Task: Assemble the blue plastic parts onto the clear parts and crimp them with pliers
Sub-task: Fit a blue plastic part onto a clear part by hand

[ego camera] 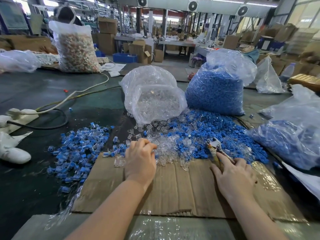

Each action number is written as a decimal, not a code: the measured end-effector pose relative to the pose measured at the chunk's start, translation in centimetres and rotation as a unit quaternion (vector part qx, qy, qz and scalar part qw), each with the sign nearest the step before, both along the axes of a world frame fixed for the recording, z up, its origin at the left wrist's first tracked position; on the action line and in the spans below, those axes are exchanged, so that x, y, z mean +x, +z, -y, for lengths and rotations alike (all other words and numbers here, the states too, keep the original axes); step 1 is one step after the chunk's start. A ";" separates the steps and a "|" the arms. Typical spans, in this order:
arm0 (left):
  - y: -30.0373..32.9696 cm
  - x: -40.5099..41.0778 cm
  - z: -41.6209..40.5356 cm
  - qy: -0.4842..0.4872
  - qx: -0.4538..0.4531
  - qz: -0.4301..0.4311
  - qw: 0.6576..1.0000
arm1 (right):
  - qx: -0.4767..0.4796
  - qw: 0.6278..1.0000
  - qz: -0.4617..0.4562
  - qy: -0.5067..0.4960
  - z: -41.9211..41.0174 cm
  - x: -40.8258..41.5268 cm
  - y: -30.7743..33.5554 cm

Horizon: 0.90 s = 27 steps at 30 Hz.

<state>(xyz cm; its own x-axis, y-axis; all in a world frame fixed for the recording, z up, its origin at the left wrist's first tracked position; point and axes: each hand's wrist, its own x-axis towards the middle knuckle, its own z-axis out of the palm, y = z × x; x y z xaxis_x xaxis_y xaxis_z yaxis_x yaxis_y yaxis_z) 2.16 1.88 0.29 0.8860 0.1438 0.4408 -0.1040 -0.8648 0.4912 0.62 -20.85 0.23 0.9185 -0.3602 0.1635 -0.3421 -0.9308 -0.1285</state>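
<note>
While finished pile [76, 149] lies far left: left hand [140, 160] curled, picking among light, slippery clear parts [164, 146] centre, best pinched by sides; right hand [233, 177] gripping pliers [215, 149] near loose blue parts [207, 129], right.

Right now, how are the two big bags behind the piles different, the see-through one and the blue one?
The bag of clear parts stands on the left and looks glassy and colourless; the bag of blue parts stands on the right and looks solid blue. The bag of clear parts is lower and slumps with its mouth open toward the pile; the bag of blue parts stands taller and fuller, its top bunched up. Both are clear plastic bags of small parts standing on the dark table.
</note>
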 end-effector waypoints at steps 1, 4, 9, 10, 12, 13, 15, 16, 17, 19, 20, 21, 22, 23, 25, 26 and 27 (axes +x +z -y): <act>-0.2 -0.1 0.6 -0.021 -0.014 0.006 1.000 | 0.001 1.000 -0.004 -0.005 -0.1 0.0 0.1; -0.7 -0.3 2.2 -0.064 -0.034 0.007 0.997 | -0.008 1.000 0.004 -0.012 -0.4 -0.1 0.6; -1.4 -0.7 3.8 -0.112 -0.020 -0.005 0.994 | -0.051 0.993 0.052 0.094 -1.7 0.4 0.9; -1.5 -0.7 3.9 -0.121 -0.002 -0.009 0.993 | -0.059 0.992 0.049 0.102 -2.0 0.6 0.8; -1.8 -0.9 3.9 -0.147 0.049 -0.023 0.988 | -0.064 0.992 0.034 0.101 -2.4 1.1 0.7; -1.9 -0.9 3.9 -0.164 0.079 -0.033 0.983 | -0.061 0.993 0.025 0.097 -2.6 1.3 0.7; -1.9 -1.0 3.9 -0.199 0.130 -0.049 0.970 | -0.056 0.994 0.010 0.090 -2.8 1.7 0.7; -1.9 -1.0 3.9 -0.215 0.146 -0.053 0.964 | -0.055 0.995 0.007 0.088 -2.9 1.9 0.7; -1.9 -0.9 4.0 -0.228 0.155 -0.056 0.960 | -0.054 0.995 0.011 0.086 -2.9 2.0 0.8; -1.7 -0.8 4.0 -0.245 0.159 -0.060 0.955 | -0.050 0.995 0.033 0.085 -3.1 2.1 0.8; -1.7 -0.7 4.0 -0.251 0.156 -0.058 0.954 | -0.046 0.994 0.046 0.084 -3.1 2.1 0.9; -1.7 -0.7 4.0 -0.256 0.148 -0.053 0.954 | -0.041 0.994 0.058 0.083 -3.2 2.1 0.8; -1.7 -0.8 3.9 -0.260 0.138 -0.046 0.955 | -0.039 0.993 0.069 0.085 -3.3 2.2 0.8; -1.7 -0.8 3.9 -0.264 0.128 -0.037 0.955 | -0.037 0.992 0.081 0.089 -3.4 2.2 0.7; -1.6 -0.9 3.8 -0.270 0.106 -0.017 0.957 | -0.013 0.988 0.117 0.102 -4.0 2.2 0.6; -1.6 -0.9 3.8 -0.273 0.089 -0.011 0.958 | 0.013 0.984 0.140 0.109 -4.4 2.1 0.6; -1.6 -0.9 3.7 -0.276 0.068 -0.009 0.959 | 0.044 0.979 0.162 0.115 -4.9 2.1 0.7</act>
